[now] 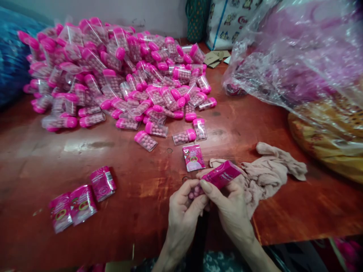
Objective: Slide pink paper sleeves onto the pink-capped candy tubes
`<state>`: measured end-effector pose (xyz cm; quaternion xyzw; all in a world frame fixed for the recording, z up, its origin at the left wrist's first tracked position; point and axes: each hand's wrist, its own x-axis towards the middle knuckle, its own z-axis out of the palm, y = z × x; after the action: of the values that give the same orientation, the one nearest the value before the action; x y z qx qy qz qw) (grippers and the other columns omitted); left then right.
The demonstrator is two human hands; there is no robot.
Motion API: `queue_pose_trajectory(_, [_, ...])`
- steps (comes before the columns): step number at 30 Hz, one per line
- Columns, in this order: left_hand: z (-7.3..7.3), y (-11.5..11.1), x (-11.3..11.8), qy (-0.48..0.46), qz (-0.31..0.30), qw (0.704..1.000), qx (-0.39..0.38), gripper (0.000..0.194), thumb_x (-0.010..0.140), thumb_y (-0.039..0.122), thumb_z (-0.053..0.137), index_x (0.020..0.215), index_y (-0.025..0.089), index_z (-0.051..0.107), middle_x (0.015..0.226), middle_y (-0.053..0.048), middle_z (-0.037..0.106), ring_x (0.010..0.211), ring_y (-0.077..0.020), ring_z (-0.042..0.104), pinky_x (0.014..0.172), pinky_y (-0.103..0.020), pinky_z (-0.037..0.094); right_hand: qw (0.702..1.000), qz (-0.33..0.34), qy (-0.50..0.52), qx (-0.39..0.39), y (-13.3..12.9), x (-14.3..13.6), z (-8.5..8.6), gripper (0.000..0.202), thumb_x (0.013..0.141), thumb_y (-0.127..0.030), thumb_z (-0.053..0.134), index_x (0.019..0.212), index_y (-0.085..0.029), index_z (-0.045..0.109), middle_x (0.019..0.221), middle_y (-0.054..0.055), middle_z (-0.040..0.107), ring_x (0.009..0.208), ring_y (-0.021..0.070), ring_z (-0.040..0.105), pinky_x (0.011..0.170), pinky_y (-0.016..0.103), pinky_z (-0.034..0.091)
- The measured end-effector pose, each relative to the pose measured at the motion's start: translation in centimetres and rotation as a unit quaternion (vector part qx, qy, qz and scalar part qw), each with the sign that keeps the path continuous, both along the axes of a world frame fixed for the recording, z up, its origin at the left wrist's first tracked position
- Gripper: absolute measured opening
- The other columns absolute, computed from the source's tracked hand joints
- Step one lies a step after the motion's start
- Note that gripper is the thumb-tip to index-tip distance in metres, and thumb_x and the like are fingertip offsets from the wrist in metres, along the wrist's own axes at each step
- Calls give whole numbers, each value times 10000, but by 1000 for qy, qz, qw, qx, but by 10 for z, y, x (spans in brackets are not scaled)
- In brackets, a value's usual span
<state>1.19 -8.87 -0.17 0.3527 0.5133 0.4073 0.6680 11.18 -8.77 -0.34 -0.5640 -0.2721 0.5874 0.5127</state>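
Observation:
Close to the table's front edge, my left hand (181, 213) is closed around the clear end of a small candy container (194, 192) with pink balls inside. Over its other end sits a shiny magenta label sleeve (222, 173), pinched by my right hand (234, 207) with the thumb on top. The cap is hidden. A flat printed sleeve (194, 157) lies just beyond my hands. To the left rest several more sleeves (83, 204), partly overlapping. Past them is a big heap of pink-capped candy containers (113, 79), with a few loose ones (146, 140) at its near side.
A crumpled beige cloth (266, 172) lies right of my hands on the reddish wooden table (136, 234). Clear plastic bags (283, 71) bulge at the right over a yellow patterned item (320, 147). Blue plastic (11, 56) stands far left, cardboard pieces (214, 58) at the back.

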Motion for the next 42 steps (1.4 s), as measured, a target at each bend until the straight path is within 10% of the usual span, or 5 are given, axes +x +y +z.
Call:
queue_pose_trajectory(14, [-9,-3,-8,12,30,999,16,155,775,231,593,900,150,639,722,-11,603,713,-141,557,662,-222,443,989,32,-145,21,-1,-16,-5,179,697,-230,680,858,-152,668,785,44,706,686,187,651,636,288,532])
queue_pose_trajectory(42, [-7,4,-5,-42,-1,998,-39,184,769,237,628,942,175,636,643,47,458,548,-56,365,481,-160,315,999,-10,-32,-3,0,-16,-7,150,772,-325,654,777,-178,625,625,-13,647,538,113,597,461,182,476])
